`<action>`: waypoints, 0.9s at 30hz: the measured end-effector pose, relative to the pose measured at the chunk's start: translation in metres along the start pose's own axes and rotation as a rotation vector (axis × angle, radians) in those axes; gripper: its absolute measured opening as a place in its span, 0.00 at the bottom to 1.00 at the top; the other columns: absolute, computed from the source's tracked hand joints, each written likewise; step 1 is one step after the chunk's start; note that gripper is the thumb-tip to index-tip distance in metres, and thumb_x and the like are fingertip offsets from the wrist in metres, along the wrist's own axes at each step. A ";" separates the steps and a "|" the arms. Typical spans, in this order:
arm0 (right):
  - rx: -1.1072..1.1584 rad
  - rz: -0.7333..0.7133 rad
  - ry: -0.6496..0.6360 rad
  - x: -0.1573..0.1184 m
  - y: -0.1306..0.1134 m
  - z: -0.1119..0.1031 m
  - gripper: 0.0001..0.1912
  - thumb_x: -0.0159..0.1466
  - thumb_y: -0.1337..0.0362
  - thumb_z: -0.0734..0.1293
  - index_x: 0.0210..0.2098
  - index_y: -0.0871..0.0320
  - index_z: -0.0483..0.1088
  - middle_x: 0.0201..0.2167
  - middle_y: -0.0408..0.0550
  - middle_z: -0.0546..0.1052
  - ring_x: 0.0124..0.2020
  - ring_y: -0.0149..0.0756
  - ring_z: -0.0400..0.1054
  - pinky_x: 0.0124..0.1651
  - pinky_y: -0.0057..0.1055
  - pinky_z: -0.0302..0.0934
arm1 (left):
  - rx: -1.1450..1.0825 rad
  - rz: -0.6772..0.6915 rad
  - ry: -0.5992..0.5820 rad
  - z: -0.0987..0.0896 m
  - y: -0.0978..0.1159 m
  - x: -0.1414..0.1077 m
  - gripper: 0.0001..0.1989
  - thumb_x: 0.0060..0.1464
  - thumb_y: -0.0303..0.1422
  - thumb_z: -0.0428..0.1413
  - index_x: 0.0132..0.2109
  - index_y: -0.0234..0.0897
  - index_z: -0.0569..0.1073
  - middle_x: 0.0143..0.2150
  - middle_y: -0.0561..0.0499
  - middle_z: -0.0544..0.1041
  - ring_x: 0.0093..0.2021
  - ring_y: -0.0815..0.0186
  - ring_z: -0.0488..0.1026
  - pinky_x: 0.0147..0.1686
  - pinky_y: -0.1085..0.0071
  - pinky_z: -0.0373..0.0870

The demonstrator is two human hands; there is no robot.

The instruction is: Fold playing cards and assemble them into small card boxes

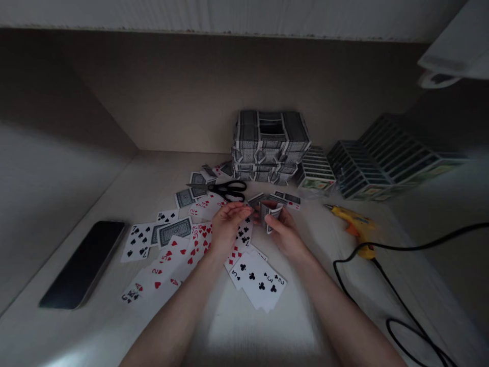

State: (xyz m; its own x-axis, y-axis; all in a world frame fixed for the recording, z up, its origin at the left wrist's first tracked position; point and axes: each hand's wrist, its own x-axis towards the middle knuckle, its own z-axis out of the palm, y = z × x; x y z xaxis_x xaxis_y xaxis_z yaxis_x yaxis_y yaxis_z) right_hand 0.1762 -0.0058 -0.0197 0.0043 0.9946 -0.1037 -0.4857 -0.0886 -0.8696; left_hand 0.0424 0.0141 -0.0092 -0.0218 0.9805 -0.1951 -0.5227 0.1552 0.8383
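My right hand (286, 229) grips a folded playing card (270, 211) with a patterned back, thumb pressed against its near face. Just left of it, my left hand (230, 223) has its fingertips drawn together in a pinch; anything between them is too small to tell. Loose playing cards (252, 275) lie under and around both hands, mostly face up, with hearts, clubs and spades showing. Beyond the left hand rest black-handled scissors (231, 189) on top of some cards. Behind the hands stands a box-like structure of folded cards (271, 145) with an opening in its top.
A yellow glue gun (355, 227) lies at right, its black cable (420, 242) looping toward the front. Stacked card packs (397, 158) stand at back right, beside a smaller stack (316, 168). A phone (84, 265) lies at left. Walls and an overhead ledge (229, 18) enclose the surface.
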 end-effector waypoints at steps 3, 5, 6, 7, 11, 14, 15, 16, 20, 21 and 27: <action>-0.025 -0.021 -0.022 0.001 0.001 -0.001 0.20 0.47 0.59 0.73 0.38 0.51 0.67 0.37 0.44 0.74 0.38 0.39 0.69 0.42 0.39 0.66 | -0.065 -0.039 -0.034 0.000 0.000 0.000 0.14 0.34 0.28 0.65 0.32 0.34 0.71 0.28 0.54 0.78 0.33 0.70 0.75 0.44 0.68 0.68; -0.056 -0.049 -0.029 0.001 0.002 -0.001 0.20 0.47 0.60 0.73 0.39 0.52 0.68 0.38 0.44 0.74 0.39 0.40 0.69 0.44 0.40 0.65 | -0.070 -0.054 -0.050 -0.001 -0.001 0.000 0.15 0.34 0.29 0.65 0.33 0.34 0.72 0.29 0.54 0.78 0.33 0.69 0.75 0.45 0.68 0.67; -0.075 -0.065 -0.033 0.000 0.002 -0.001 0.21 0.47 0.60 0.73 0.40 0.52 0.67 0.39 0.45 0.74 0.40 0.40 0.69 0.45 0.40 0.64 | -0.068 -0.058 -0.055 -0.001 -0.001 0.000 0.15 0.34 0.29 0.65 0.33 0.34 0.72 0.29 0.53 0.78 0.33 0.69 0.75 0.45 0.67 0.67; -0.095 -0.081 -0.038 0.000 0.002 -0.001 0.21 0.47 0.60 0.73 0.40 0.52 0.67 0.39 0.45 0.74 0.40 0.40 0.69 0.46 0.40 0.63 | -0.066 -0.058 -0.056 -0.001 -0.002 0.001 0.15 0.33 0.29 0.65 0.33 0.34 0.72 0.29 0.53 0.78 0.33 0.68 0.75 0.44 0.67 0.68; -0.190 -0.160 -0.040 -0.003 0.003 0.004 0.26 0.44 0.64 0.75 0.42 0.52 0.66 0.40 0.45 0.74 0.42 0.40 0.68 0.47 0.39 0.61 | -0.049 -0.043 -0.042 0.000 -0.002 0.001 0.15 0.33 0.29 0.65 0.32 0.33 0.72 0.28 0.52 0.78 0.33 0.68 0.75 0.42 0.68 0.68; -0.312 -0.321 -0.001 -0.006 0.006 0.008 0.31 0.41 0.67 0.76 0.43 0.51 0.65 0.41 0.44 0.73 0.44 0.39 0.66 0.49 0.38 0.59 | -0.025 -0.050 -0.021 0.000 -0.002 0.000 0.13 0.36 0.32 0.64 0.31 0.33 0.71 0.26 0.54 0.76 0.30 0.71 0.73 0.38 0.72 0.69; -0.359 -0.366 0.015 -0.006 0.008 0.008 0.32 0.41 0.67 0.76 0.44 0.51 0.65 0.41 0.45 0.72 0.44 0.39 0.66 0.50 0.38 0.58 | -0.013 -0.060 -0.020 0.000 -0.002 0.000 0.13 0.37 0.33 0.64 0.31 0.33 0.71 0.26 0.55 0.75 0.29 0.72 0.73 0.36 0.73 0.69; -0.403 -0.403 0.033 -0.007 0.009 0.009 0.33 0.40 0.67 0.77 0.44 0.51 0.64 0.42 0.45 0.72 0.45 0.40 0.65 0.50 0.38 0.58 | 0.002 -0.073 -0.029 0.000 -0.002 -0.001 0.13 0.38 0.34 0.63 0.31 0.33 0.71 0.26 0.55 0.75 0.28 0.72 0.72 0.34 0.73 0.69; -0.518 -0.489 0.072 -0.007 0.011 0.005 0.37 0.42 0.64 0.76 0.49 0.51 0.61 0.46 0.48 0.70 0.48 0.42 0.63 0.53 0.40 0.55 | 0.120 -0.143 -0.138 0.000 -0.002 -0.002 0.15 0.38 0.36 0.64 0.34 0.34 0.72 0.29 0.54 0.74 0.29 0.72 0.71 0.27 0.78 0.66; -0.537 -0.502 0.069 -0.007 0.011 0.004 0.38 0.42 0.64 0.76 0.51 0.50 0.60 0.47 0.49 0.69 0.49 0.42 0.63 0.53 0.41 0.55 | 0.148 -0.178 -0.167 -0.001 -0.001 -0.002 0.16 0.38 0.36 0.63 0.35 0.34 0.72 0.30 0.54 0.74 0.28 0.72 0.71 0.25 0.80 0.65; -0.629 -0.521 0.048 -0.007 0.011 -0.001 0.40 0.41 0.63 0.77 0.52 0.48 0.61 0.49 0.49 0.68 0.50 0.44 0.62 0.54 0.43 0.54 | 0.134 -0.368 -0.362 -0.005 0.009 0.000 0.19 0.39 0.34 0.63 0.41 0.36 0.73 0.36 0.49 0.75 0.30 0.71 0.72 0.25 0.78 0.67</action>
State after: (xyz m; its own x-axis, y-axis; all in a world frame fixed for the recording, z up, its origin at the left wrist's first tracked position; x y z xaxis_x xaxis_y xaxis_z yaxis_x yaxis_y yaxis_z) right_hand 0.1717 -0.0133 -0.0287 0.1384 0.9144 0.3805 0.1698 0.3566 -0.9187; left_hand 0.0331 0.0145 -0.0043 0.4506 0.8335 -0.3197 -0.3268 0.4873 0.8098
